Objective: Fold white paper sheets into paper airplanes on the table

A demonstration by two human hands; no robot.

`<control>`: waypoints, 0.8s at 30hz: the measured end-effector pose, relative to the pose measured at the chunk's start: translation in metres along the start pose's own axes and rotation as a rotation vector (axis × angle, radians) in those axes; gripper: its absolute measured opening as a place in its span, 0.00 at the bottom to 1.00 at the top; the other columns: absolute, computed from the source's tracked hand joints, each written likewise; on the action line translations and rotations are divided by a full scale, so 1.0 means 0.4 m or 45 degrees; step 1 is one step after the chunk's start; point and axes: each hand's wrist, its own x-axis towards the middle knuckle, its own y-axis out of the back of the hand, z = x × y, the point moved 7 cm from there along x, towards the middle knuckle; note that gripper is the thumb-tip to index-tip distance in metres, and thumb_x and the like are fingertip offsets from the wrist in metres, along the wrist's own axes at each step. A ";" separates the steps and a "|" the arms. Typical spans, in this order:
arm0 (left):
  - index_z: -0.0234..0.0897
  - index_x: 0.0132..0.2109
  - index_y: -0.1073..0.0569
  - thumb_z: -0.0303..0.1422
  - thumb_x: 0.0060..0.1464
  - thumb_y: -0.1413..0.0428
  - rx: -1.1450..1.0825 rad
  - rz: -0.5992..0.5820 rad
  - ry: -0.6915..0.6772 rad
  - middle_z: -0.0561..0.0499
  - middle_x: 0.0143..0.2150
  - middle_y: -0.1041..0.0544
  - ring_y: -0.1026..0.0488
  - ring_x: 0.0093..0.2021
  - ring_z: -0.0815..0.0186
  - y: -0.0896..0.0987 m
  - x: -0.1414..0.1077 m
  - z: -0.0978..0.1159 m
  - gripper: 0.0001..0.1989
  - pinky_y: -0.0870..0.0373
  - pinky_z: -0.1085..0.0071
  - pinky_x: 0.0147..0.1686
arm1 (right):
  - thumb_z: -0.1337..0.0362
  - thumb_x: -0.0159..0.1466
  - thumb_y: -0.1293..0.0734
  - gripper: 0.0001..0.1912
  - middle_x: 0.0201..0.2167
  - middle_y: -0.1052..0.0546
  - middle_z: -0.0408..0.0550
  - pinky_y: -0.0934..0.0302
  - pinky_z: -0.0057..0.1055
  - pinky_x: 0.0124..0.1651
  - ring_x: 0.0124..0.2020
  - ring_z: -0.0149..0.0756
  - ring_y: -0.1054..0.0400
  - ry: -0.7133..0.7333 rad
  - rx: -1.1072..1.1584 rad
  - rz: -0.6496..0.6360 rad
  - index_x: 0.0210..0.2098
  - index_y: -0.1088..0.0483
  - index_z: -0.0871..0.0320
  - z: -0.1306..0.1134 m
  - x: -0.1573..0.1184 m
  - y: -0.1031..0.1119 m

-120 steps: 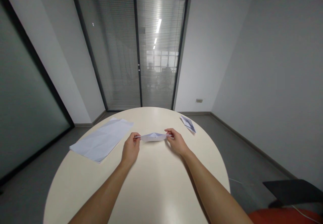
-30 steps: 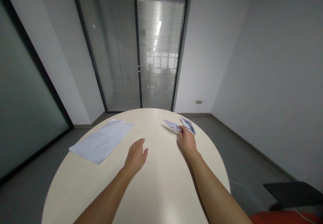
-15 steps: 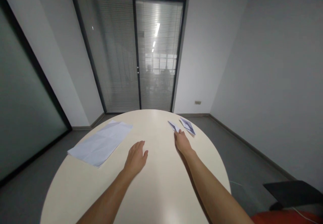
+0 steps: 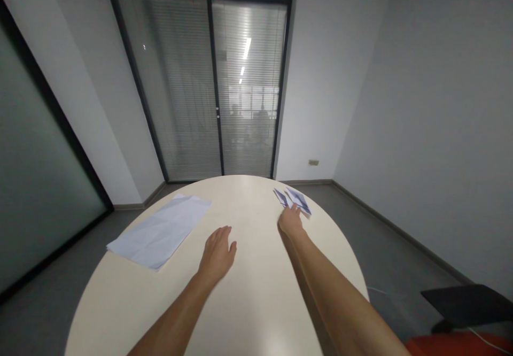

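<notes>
My left hand (image 4: pixel 218 252) hovers at or rests on the middle of the table, holding nothing, its fingers stretched out and the thumb apart. Farther off to the right, my right hand (image 4: pixel 290 220) has its fingers closed on the near end of a small folded paper (image 4: pixel 280 195), pointed like a paper plane. Just beside it, near the table's far right edge, lies a second folded paper (image 4: pixel 300 201); I cannot tell whether the two touch. Some white sheets (image 4: pixel 162 231) with crease lines lie flat to the left of my left hand.
The round cream table (image 4: pixel 252 302) fills the foreground. A black panel (image 4: pixel 468 305) and a red surface (image 4: pixel 457 345) stand low at the right. Beyond the table are a glazed door with blinds (image 4: pixel 248 131) and grey walls.
My right hand has moved slightly right with the folded paper, closer to the second one. My left hand has hardly moved. The view has shifted a little.
</notes>
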 end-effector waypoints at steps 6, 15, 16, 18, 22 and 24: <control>0.32 0.60 0.32 0.32 0.62 0.51 0.006 -0.009 0.009 0.39 0.60 0.27 0.32 0.62 0.54 0.005 -0.002 0.005 0.20 0.39 0.55 0.63 | 0.69 0.66 0.39 0.25 0.69 0.47 0.75 0.55 0.60 0.64 0.71 0.67 0.58 -0.322 -0.052 0.024 0.60 0.33 0.71 0.020 -0.010 0.031; 0.29 0.62 0.32 0.32 0.62 0.49 0.134 -0.103 0.056 0.38 0.63 0.30 0.35 0.64 0.55 0.028 0.018 0.002 0.22 0.39 0.60 0.64 | 0.65 0.67 0.41 0.22 0.73 0.55 0.64 0.75 0.57 0.69 0.74 0.60 0.70 -0.121 -0.232 0.145 0.58 0.29 0.65 -0.066 -0.050 0.092; 0.29 0.62 0.32 0.31 0.62 0.49 0.190 -0.093 0.065 0.37 0.64 0.31 0.36 0.65 0.55 0.043 0.022 -0.006 0.22 0.39 0.60 0.64 | 0.64 0.67 0.40 0.22 0.74 0.55 0.63 0.76 0.56 0.69 0.74 0.60 0.71 -0.069 -0.231 0.152 0.57 0.29 0.64 -0.082 -0.057 0.091; 0.31 0.60 0.30 0.31 0.61 0.48 0.332 -0.073 0.119 0.38 0.65 0.32 0.36 0.65 0.53 0.078 0.028 -0.035 0.22 0.39 0.59 0.63 | 0.63 0.65 0.38 0.22 0.74 0.56 0.61 0.76 0.56 0.69 0.74 0.59 0.71 -0.016 -0.201 0.158 0.56 0.28 0.62 -0.101 -0.075 0.082; 0.32 0.60 0.28 0.31 0.59 0.46 0.620 -0.014 0.344 0.36 0.68 0.36 0.40 0.67 0.44 0.145 0.026 -0.136 0.22 0.42 0.52 0.63 | 0.64 0.64 0.38 0.19 0.73 0.52 0.60 0.72 0.54 0.69 0.74 0.58 0.67 0.054 -0.111 0.223 0.53 0.27 0.60 -0.106 -0.112 0.051; 0.34 0.63 0.30 0.33 0.61 0.47 0.679 -0.015 0.462 0.35 0.68 0.36 0.41 0.67 0.41 0.158 0.020 -0.190 0.24 0.40 0.50 0.61 | 0.64 0.66 0.39 0.17 0.72 0.48 0.58 0.69 0.54 0.69 0.73 0.56 0.64 0.113 -0.061 0.223 0.51 0.25 0.59 -0.100 -0.121 0.032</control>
